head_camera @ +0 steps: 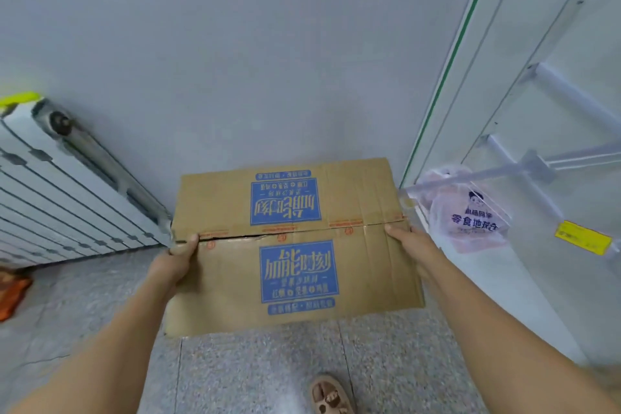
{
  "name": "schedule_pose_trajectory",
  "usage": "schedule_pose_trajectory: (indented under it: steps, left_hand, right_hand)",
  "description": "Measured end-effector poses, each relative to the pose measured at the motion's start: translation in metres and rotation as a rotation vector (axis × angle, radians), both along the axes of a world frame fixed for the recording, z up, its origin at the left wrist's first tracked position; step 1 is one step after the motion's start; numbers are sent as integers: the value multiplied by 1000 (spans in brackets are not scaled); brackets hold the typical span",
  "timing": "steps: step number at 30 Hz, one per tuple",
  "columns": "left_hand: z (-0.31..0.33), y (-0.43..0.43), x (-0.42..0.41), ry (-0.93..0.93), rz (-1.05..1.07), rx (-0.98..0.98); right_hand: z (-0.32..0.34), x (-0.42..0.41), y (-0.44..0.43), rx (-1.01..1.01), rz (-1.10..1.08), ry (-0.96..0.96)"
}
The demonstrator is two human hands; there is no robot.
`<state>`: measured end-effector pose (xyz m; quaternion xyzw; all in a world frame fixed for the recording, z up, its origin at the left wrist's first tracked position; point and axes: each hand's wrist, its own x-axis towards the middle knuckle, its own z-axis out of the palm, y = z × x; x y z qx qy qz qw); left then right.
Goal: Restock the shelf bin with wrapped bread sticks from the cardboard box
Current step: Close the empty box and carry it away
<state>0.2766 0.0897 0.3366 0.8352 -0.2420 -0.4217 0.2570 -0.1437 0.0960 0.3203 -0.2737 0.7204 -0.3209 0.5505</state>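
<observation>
Cardboard box (pixel 295 245) sits at the centre of the frame, held up between our two hands above the speckled floor (pixel 262 373). Its top flaps are shut, with a dark seam running across the middle under strips of printed tape, and two blue printed labels (pixel 299 270) face us, one on each flap. We see nothing of what is inside.

Our left hand (pixel 174 262) has its grip clamped on the left edge of the box, thumb lying on top right at the seam. Our right hand (pixel 408 245) grips the right edge in the same way, thumb on top near the seam, fingers wrapped out of sight under the side.

At the left of the frame a white ribbed radiator (pixel 57 198) leans along the grey wall (pixel 252 44). At the right stands a white shelf unit (pixel 537 111) with metal hooks, and from one of them hangs a pale pink printed plastic bag (pixel 470 212), just beside the right corner of the box. A yellow price tag (pixel 583 237) sits on the shelf edge lower right. At the bottom centre we see one sandalled foot (pixel 331 395) on the floor.
</observation>
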Motion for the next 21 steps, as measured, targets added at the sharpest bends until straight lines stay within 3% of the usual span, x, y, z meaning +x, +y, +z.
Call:
schedule_pose_trajectory:
  steps: [4,10,21]
  left_hand:
    - [-29,-71,25,-12,63,-37]
    - [-89,-148,56,156,160,-17]
    - [-159,-224,70,170,144,31]
  right_hand:
    - [-44,22,-103,9,67,-130]
    - [-85,55,-216,9,138,-165]
    - [-159,71,-287,102,183,-217]
